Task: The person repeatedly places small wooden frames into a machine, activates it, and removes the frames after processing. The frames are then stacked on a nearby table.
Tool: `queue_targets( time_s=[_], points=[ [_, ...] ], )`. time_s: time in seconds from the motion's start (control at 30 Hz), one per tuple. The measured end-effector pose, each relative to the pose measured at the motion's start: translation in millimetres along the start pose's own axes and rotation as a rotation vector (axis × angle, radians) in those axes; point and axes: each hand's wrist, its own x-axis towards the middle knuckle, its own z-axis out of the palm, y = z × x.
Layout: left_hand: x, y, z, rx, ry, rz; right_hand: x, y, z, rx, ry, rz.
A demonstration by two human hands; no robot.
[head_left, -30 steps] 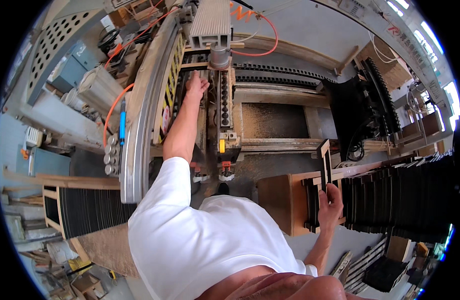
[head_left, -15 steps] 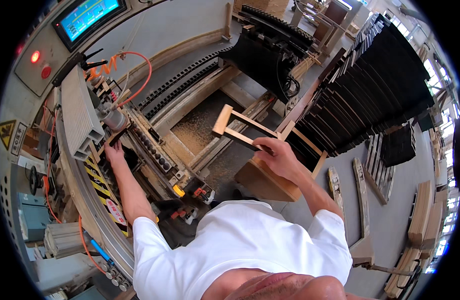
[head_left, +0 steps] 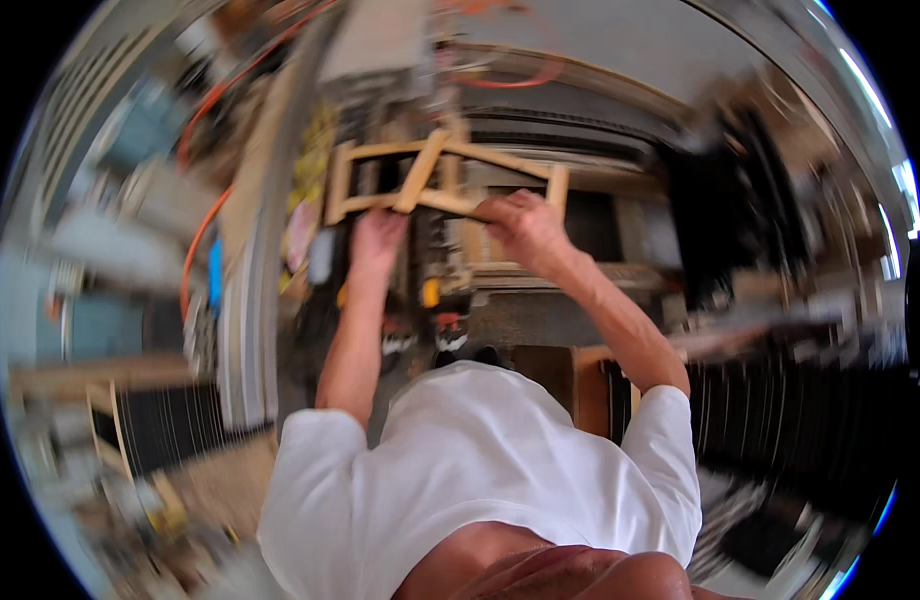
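Held two light wooden frames over the machine [head_left: 610, 276], clock counted from mid-view: left-hand frame [head_left: 388, 149] at eleven, right-hand frame [head_left: 500, 158] between twelve and one. Crossed or met at a slanted crosspiece [head_left: 420, 170] between eleven and twelve, too blurred to say which. Had the right hand [head_left: 526, 228], toward half past one, clamped on the lower rail of the right-hand frame. Had the left hand [head_left: 378, 238], toward ten, at the lower rail of the left-hand frame; could not tell, through the blur, whether closed on the wood or merely touching. Seemed to call for slow, even handling, with wrists matched in height. Looked wise to free the slanted crosspiece before any turning, to avoid wedged corners. Looked safest with fingertips well apart from that pinch point.
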Motion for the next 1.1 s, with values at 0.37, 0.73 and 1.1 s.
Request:
queue_targets(
  time_s=[0.37, 0.73, 1.1],
  points=[
    [-58, 1, -8, -0.072, -0.299, 0.083, 81, -17, 112, 0.034, -0.108, -0.249],
    [-117, -6, -39, 0.081, -0.096, 0.101, 127, -11, 158, -0.088, -0.152, -0.092],
    [-274, 11, -127, 0.215, -0.146, -0.046, 192, 14, 183, -0.459, -0.301, -0.21]
  ],
)
